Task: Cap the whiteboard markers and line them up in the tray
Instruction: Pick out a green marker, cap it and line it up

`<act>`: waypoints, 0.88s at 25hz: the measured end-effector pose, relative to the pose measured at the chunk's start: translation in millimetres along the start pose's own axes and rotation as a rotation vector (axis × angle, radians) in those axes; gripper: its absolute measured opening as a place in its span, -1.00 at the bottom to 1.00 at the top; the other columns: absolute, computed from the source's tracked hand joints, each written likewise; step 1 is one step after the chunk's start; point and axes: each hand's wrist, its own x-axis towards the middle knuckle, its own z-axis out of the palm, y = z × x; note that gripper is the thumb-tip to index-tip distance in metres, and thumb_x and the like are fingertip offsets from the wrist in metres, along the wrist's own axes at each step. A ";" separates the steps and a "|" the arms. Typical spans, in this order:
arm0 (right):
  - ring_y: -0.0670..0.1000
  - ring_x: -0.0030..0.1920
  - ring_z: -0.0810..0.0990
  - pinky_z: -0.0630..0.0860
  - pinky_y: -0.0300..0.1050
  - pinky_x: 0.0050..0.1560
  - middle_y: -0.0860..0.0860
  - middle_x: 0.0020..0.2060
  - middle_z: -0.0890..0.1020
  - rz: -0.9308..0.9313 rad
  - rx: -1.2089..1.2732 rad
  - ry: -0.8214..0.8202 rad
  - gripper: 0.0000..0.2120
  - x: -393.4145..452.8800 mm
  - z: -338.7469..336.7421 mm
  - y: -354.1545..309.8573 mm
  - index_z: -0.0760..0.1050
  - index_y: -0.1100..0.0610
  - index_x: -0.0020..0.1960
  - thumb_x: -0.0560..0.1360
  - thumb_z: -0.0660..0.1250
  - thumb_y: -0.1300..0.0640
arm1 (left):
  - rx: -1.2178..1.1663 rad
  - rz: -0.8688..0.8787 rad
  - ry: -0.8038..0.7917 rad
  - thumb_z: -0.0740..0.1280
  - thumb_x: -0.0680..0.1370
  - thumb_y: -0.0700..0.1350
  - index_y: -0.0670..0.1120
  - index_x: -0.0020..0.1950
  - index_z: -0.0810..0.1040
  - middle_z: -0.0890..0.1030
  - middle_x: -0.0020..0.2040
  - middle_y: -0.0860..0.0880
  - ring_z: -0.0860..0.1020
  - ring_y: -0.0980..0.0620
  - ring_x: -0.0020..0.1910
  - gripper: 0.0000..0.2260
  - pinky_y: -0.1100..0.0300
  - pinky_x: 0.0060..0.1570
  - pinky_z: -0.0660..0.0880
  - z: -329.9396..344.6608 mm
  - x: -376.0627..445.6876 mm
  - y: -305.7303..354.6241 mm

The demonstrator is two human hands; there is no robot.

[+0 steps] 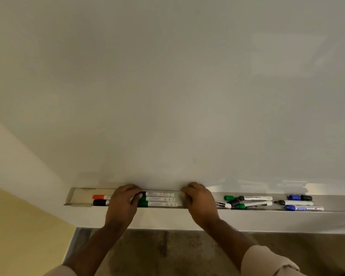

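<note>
A long metal tray (pixel 167 218) runs under the whiteboard. Three white-bodied markers (pixel 160 199) lie side by side in it, at least two with green ends. My left hand (pixel 124 205) curls over their left ends and my right hand (pixel 199 204) covers their right ends. Left of my left hand, a red-capped marker (pixel 100 196) and a black-capped marker (pixel 100 202) lie parallel. Right of my right hand, several markers lie loose and askew: a green one (pixel 255 204), another white-bodied one (pixel 256 198), a black-tipped one (pixel 295 202) and a blue one (pixel 304 208).
The whiteboard (pixel 167 96) rises right behind the tray. A green cap (pixel 228 197), a black cap (pixel 234 202), a blue cap (pixel 294 197) and another black cap (pixel 306 197) lie among the loose markers. A yellow wall (pixel 18 226) is at the left; floor (pixel 167 251) lies below.
</note>
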 end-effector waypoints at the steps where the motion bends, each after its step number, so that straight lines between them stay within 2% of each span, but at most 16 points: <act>1: 0.08 -0.09 0.56 0.54 -0.01 -0.12 0.03 -0.08 0.65 0.022 0.001 0.015 -0.79 -1.2 -9.6 8.7 0.63 0.09 0.02 0.44 0.34 0.27 | 0.006 0.016 0.013 0.38 0.49 -0.16 -0.06 -0.02 0.66 0.63 -0.05 0.00 0.49 0.03 -0.04 -0.90 0.14 0.01 0.43 1.8 -0.7 6.4; 4: 0.06 0.00 0.57 0.53 -0.04 0.01 0.03 0.00 0.66 0.113 0.002 0.033 -0.81 -10.7 -40.4 38.0 0.61 0.09 0.08 0.51 0.31 0.23 | 0.002 0.113 -0.019 0.31 0.48 0.01 -0.01 -0.05 0.66 0.61 -0.11 0.07 0.48 0.08 -0.09 -0.83 0.15 -0.04 0.42 13.1 -3.3 39.8; 7: 0.06 0.01 0.56 0.52 -0.06 0.03 0.02 0.01 0.65 0.175 -0.022 -0.008 -0.80 -21.9 -62.6 62.1 0.61 0.08 0.09 0.53 0.28 0.22 | -0.016 0.203 -0.152 0.22 0.49 0.16 0.04 -0.06 0.64 0.61 -0.17 0.12 0.49 0.14 -0.15 -0.72 0.15 -0.08 0.42 34.4 -10.7 83.8; 9: 0.05 -0.01 0.54 0.50 -0.11 -0.03 0.01 -0.01 0.63 0.182 -0.060 -0.060 -0.80 -26.3 -69.1 72.5 0.62 0.07 0.09 0.53 0.27 0.20 | 0.032 0.149 -0.195 0.24 0.46 0.25 0.02 -0.09 0.65 0.63 -0.23 0.10 0.52 0.11 -0.20 -0.64 0.15 -0.13 0.44 51.4 -14.6 111.2; 13: 0.03 -0.03 0.50 0.45 -0.14 -0.07 0.01 -0.04 0.57 0.153 -0.156 -0.166 -0.80 -27.3 -70.7 78.5 0.60 0.00 0.11 0.54 0.27 0.12 | 0.360 -0.069 -0.308 0.14 0.38 0.45 -0.03 -0.30 0.59 0.58 -0.39 0.05 0.53 0.06 -0.35 -0.44 0.15 -0.27 0.42 78.5 -17.7 152.8; 16: 0.05 -0.02 0.51 0.49 -0.08 -0.02 0.03 -0.04 0.57 0.121 -0.227 -0.225 -0.80 -25.0 -67.4 77.4 0.60 -0.01 0.10 0.53 0.26 0.10 | 0.428 -0.132 -0.333 0.12 0.38 0.46 0.00 -0.25 0.59 0.62 -0.34 0.05 0.56 0.06 -0.32 -0.44 0.14 -0.22 0.48 94.0 -20.6 169.3; 22: 0.07 -0.02 0.51 0.48 -0.06 -0.02 0.04 -0.05 0.56 0.127 -0.289 -0.244 -0.81 -26.4 -52.5 83.5 0.62 0.03 0.05 0.53 0.26 0.07 | 0.434 -0.193 -0.293 0.20 0.42 0.37 -0.01 -0.19 0.60 0.64 -0.26 0.04 0.57 0.04 -0.24 -0.54 0.14 -0.18 0.42 106.4 -15.4 173.5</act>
